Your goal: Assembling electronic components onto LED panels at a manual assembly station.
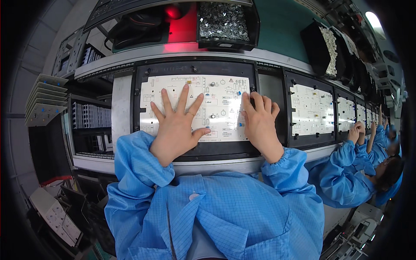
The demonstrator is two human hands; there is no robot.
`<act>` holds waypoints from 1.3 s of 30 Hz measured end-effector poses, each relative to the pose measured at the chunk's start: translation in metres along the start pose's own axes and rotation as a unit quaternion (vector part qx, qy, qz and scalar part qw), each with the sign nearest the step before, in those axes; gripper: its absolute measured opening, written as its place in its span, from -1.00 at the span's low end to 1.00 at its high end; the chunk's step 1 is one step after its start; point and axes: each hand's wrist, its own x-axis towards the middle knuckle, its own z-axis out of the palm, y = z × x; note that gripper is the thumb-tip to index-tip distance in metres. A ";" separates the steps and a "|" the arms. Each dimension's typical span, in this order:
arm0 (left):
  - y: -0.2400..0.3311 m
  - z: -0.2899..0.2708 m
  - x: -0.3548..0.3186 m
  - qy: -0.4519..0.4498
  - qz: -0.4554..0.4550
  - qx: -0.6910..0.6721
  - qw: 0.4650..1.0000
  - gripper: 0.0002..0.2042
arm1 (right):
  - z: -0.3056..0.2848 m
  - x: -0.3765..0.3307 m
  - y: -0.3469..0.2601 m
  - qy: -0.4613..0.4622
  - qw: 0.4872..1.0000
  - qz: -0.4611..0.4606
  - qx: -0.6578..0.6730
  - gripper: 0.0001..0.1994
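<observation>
Black frame (pixel 225 68): just one up close
White board (pixel 222 108): one, sitting inside frame
Metal-parts bin (pixel 254 30): one, beyond frame
Left hand (pixel 175 123): splayed on board, gripping nothing
Right hand (pixel 261 119): curled near frame's right side, can't tell if pinching

Metal-railed line (pixel 225 166): black trays (pixel 234 150) in row. Green bench (pixel 277 32) beyond: black bins (pixel 313 48).

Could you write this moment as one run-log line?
left hand: spread on white circuit board; right hand: fingers bent at board's right edge, grip unclear; black frame: around board; metal-parts bin: beyond frame
</observation>
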 end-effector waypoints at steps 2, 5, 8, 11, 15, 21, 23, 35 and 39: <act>0.004 -0.004 -0.002 -0.024 -0.014 -0.002 1.000 -0.06 | -0.003 0.000 -0.001 -0.013 1.000 0.020 0.016 -0.55; 0.017 -0.010 -0.002 -0.065 -0.031 -0.008 0.997 0.02 | -0.001 0.003 0.002 0.003 0.998 0.030 0.053 -0.56; 0.018 -0.013 0.002 -0.076 -0.025 -0.025 0.996 0.06 | -0.001 0.005 0.004 0.027 0.996 0.038 0.076 -0.58; 0.019 -0.012 -0.002 -0.065 -0.001 -0.019 0.998 0.02 | 0.000 0.001 0.005 0.043 0.991 0.055 0.116 -0.59; 0.019 -0.006 -0.005 -0.053 0.046 -0.028 0.997 -0.06 | -0.005 -0.001 0.001 0.033 0.973 0.114 0.198 -0.57; 0.016 0.007 -0.013 0.002 0.112 -0.019 0.994 -0.25 | 0.006 -0.005 0.011 0.038 0.899 0.180 0.398 -0.47; 0.016 0.009 -0.015 0.044 0.152 0.006 0.987 -0.31 | 0.012 -0.006 0.016 0.048 0.788 0.210 0.577 -0.43; 0.000 0.007 0.001 0.017 0.090 -0.040 0.995 -0.19 | 0.003 -0.014 -0.006 -0.003 0.995 0.054 0.083 -0.49; 0.007 0.007 0.007 0.000 0.111 -0.037 0.993 -0.22 | -0.002 -0.016 -0.007 -0.005 0.997 0.069 0.034 -0.48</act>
